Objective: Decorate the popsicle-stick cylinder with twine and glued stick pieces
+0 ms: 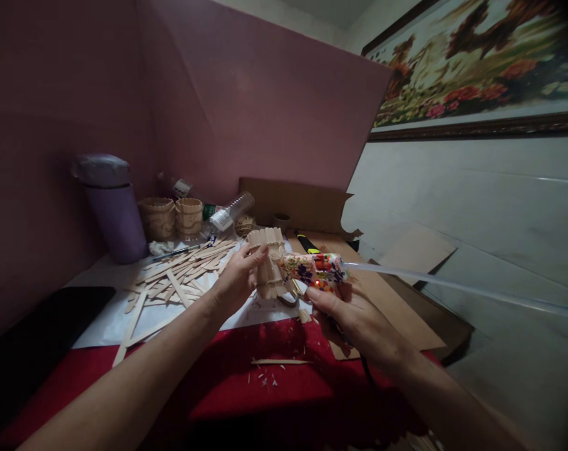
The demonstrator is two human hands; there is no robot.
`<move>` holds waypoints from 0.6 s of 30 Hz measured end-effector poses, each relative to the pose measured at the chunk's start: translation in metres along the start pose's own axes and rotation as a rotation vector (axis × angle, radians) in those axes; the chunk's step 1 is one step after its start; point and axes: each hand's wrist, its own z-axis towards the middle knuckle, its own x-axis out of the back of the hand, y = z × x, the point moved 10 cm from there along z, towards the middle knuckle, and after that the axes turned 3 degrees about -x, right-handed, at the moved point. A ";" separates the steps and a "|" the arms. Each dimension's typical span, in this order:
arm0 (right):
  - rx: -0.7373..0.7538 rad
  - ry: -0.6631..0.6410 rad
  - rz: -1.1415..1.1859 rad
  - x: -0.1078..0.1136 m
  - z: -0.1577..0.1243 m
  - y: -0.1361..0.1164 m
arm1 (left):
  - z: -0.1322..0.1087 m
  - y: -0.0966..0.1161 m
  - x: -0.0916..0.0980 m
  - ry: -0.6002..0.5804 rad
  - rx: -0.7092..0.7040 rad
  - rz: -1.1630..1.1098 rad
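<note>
My left hand [239, 275] grips a small cup [268, 275] made of upright wooden craft sticks, with cord around it, lying tilted above the table. In my right hand [342, 310] is a flower-patterned hot glue gun [312, 268], its small red light glowing. A long clear glue stick [406, 274] runs out of its back to the right. The gun's nozzle end points left at the cup's side; whether it touches cannot be made out. Below the cup, partly hidden, are scissors [290, 299].
Loose craft sticks [180, 279] are heaped on white paper at left. Behind stand two stick-covered cups [188, 217], a purple tumbler [117, 216] and a plastic bottle [232, 212]. A yellow-black cutter [308, 243] lies on cardboard [382, 307]. One stick [282, 361] rests on the red cloth.
</note>
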 end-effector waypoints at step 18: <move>-0.079 0.005 0.046 0.001 -0.005 0.005 | 0.000 -0.007 -0.001 -0.020 0.065 -0.055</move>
